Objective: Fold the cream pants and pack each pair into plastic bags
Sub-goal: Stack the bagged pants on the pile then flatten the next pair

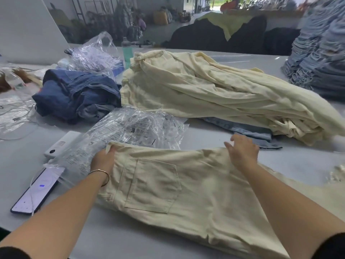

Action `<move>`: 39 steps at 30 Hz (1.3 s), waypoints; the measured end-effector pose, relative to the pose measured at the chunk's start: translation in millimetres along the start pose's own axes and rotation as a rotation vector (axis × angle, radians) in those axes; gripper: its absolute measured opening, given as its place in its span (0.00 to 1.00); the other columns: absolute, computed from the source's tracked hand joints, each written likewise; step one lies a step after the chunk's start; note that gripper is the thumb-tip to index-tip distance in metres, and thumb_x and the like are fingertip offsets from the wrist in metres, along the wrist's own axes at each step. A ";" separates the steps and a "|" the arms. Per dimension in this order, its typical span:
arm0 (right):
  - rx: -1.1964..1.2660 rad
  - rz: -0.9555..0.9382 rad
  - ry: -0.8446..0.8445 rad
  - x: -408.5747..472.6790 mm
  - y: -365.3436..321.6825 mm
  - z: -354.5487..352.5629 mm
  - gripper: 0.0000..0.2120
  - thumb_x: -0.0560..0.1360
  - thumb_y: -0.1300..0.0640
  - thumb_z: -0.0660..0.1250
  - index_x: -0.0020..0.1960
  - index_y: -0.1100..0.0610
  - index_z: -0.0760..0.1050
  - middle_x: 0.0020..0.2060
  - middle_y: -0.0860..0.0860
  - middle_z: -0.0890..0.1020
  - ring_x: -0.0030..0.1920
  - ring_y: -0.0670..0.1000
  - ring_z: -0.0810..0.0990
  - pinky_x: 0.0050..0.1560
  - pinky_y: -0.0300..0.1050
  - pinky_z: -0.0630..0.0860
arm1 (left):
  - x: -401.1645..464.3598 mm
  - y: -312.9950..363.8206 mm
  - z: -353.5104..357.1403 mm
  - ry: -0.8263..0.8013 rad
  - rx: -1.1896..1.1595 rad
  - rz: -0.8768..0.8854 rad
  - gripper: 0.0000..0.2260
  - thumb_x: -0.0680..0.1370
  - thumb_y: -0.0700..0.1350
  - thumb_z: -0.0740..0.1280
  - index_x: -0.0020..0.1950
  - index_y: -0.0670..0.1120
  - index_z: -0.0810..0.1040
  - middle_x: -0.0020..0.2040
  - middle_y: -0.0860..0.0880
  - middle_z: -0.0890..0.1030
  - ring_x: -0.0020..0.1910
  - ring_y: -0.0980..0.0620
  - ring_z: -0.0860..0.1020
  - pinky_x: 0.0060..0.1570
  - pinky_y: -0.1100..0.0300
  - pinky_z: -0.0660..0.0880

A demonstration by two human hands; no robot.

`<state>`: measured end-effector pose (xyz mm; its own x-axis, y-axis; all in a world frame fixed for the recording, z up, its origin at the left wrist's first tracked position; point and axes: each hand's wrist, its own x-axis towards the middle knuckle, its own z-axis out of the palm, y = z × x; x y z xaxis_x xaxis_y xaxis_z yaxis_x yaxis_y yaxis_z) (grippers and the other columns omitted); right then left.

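Our left hand [104, 158] pinches the waistband of the cream cotton pants [186, 187]; its fingertips are hidden. Our right hand [242, 150] rests spread on them. The legs are cut off.

A pale grey worktable [130, 230] carries cream pants [186, 193], beyond them a cream pile [214, 90], plastic bags [134, 128], left a phone [35, 191].

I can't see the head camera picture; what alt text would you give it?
A person's left hand grips the waistband end of cream pants lying on a grey table, while the right hand rests on their far edge. Beyond lie clear plastic bags, a cream pile, and a phone at left.
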<state>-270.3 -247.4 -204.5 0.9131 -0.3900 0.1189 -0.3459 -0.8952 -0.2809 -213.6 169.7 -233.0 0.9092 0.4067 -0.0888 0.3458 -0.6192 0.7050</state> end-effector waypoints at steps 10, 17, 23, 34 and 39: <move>-0.259 -0.750 -0.232 -161.7 -2.6 59.0 0.28 0.74 0.34 0.51 0.67 0.44 0.74 0.67 0.47 0.75 0.66 0.47 0.75 0.65 0.48 0.60 | 38.2 24.3 5.0 0.076 0.106 0.124 0.24 0.80 0.59 0.57 0.58 0.39 0.78 0.57 0.36 0.79 0.54 0.38 0.76 0.52 0.50 0.69; -0.178 -0.802 -0.134 -172.0 7.1 45.2 0.31 0.75 0.33 0.55 0.70 0.49 0.71 0.70 0.52 0.72 0.68 0.51 0.72 0.66 0.49 0.62 | 3.3 25.2 9.9 0.221 0.477 0.278 0.22 0.78 0.56 0.63 0.67 0.45 0.70 0.62 0.38 0.72 0.60 0.38 0.69 0.55 0.44 0.69; -0.049 -0.865 0.079 -199.2 45.9 40.0 0.15 0.75 0.45 0.62 0.43 0.56 0.78 0.44 0.52 0.80 0.40 0.55 0.79 0.39 0.42 0.74 | -102.8 -8.7 46.5 -0.126 0.552 1.176 0.20 0.75 0.55 0.58 0.58 0.48 0.81 0.58 0.47 0.81 0.58 0.45 0.80 0.59 0.50 0.69; -0.264 -0.850 0.176 -228.7 75.7 36.0 0.10 0.65 0.61 0.61 0.46 0.53 0.71 0.36 0.51 0.75 0.30 0.53 0.73 0.27 0.44 0.66 | -97.0 -36.4 48.2 -0.384 0.861 1.031 0.34 0.78 0.66 0.39 0.70 0.53 0.72 0.72 0.50 0.70 0.69 0.45 0.71 0.67 0.46 0.57; -0.280 -0.657 0.182 -239.9 104.9 22.7 0.15 0.68 0.52 0.64 0.53 0.54 0.74 0.48 0.53 0.80 0.46 0.56 0.77 0.49 0.49 0.68 | -90.7 -40.1 56.3 -0.451 0.827 0.964 0.45 0.65 0.74 0.25 0.78 0.59 0.49 0.79 0.56 0.46 0.78 0.52 0.45 0.74 0.48 0.42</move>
<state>-520.7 -242.8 -284.1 0.9092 0.2379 0.3417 0.1959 -0.9686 0.1531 -296.9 119.8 -292.9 0.8084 -0.5724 -0.1369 -0.5775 -0.8164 0.0033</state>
